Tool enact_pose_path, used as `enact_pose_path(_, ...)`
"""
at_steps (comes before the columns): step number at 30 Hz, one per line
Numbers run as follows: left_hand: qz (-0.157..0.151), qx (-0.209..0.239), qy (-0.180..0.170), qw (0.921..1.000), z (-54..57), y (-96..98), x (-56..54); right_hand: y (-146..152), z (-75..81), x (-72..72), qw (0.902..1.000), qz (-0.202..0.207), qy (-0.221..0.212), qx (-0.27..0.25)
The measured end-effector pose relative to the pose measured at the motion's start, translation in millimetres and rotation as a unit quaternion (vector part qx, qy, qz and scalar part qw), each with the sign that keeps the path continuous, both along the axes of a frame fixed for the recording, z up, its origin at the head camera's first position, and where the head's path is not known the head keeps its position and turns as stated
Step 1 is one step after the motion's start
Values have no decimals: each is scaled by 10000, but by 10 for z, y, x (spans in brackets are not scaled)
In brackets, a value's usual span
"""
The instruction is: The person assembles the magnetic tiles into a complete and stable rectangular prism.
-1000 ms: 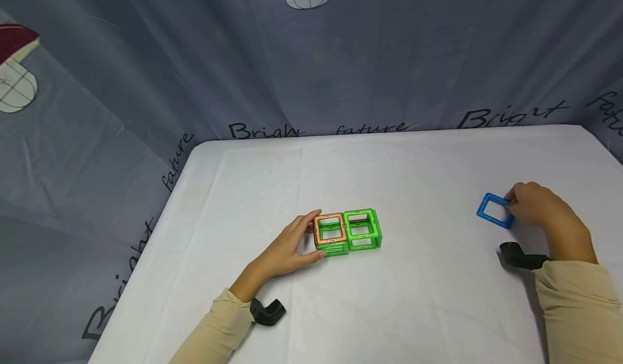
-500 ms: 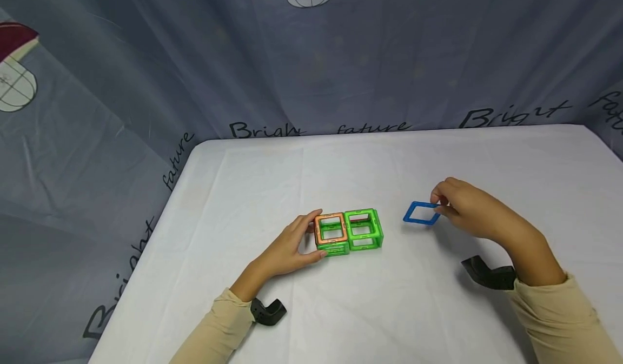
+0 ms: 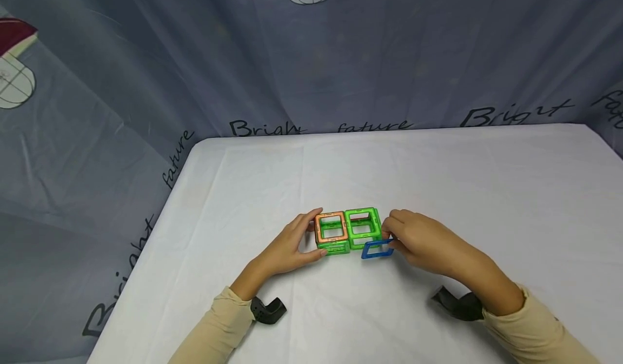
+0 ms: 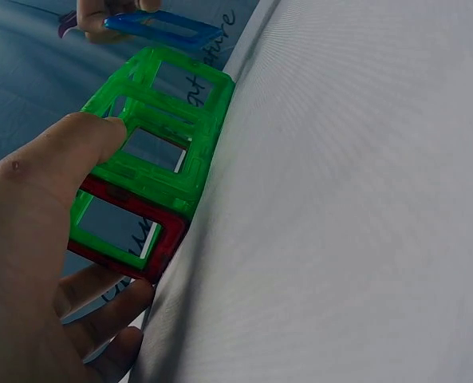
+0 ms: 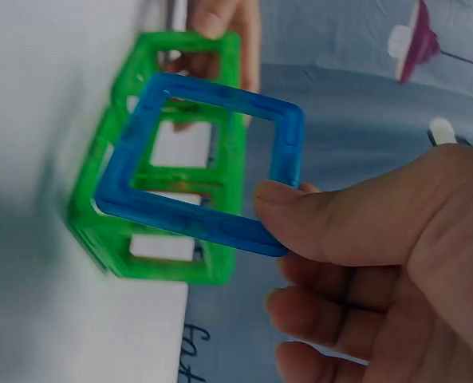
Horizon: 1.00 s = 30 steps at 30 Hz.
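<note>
Two cubes built of magnetic tile frames stand side by side on the white table. One is topped by an orange tile [image 3: 332, 240] with green sides; its neighbour is a green cube [image 3: 360, 211]. A red tile [image 4: 170, 236] shows at the left end in the left wrist view. My left hand [image 3: 291, 251] holds the joined cubes from the left, thumb on the near side and fingers behind. Between thumb and fingers, my right hand [image 3: 424, 243] pinches a blue square tile [image 5: 190, 220] by one edge. It overlaps the green cube's near right side in the head view.
A white cloth covers the table [image 3: 243, 180], and a grey printed curtain [image 3: 389, 55] hangs behind and to the left. Black wrist-worn devices sit at the left wrist [image 3: 269, 312] and right wrist [image 3: 457, 304].
My right hand has carried the blue tile leftward from the table's right side to the green cube's near side. My left hand and the cubes have stayed put.
</note>
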State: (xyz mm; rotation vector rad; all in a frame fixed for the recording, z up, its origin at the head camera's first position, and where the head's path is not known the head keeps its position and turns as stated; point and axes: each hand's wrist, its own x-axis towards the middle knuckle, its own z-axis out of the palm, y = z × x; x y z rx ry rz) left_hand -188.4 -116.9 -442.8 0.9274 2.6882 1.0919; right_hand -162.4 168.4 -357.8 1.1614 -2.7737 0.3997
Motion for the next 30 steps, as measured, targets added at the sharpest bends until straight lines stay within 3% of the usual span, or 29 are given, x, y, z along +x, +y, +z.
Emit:
enact_pose_path(13,31,22,21,10000,-9,5,-13,-194,-147,75,9979,-162,538,328)
enact_pose_path(30,29,4,32,10000,5,5,4,-245,-260,59,9900,-141,1375,277)
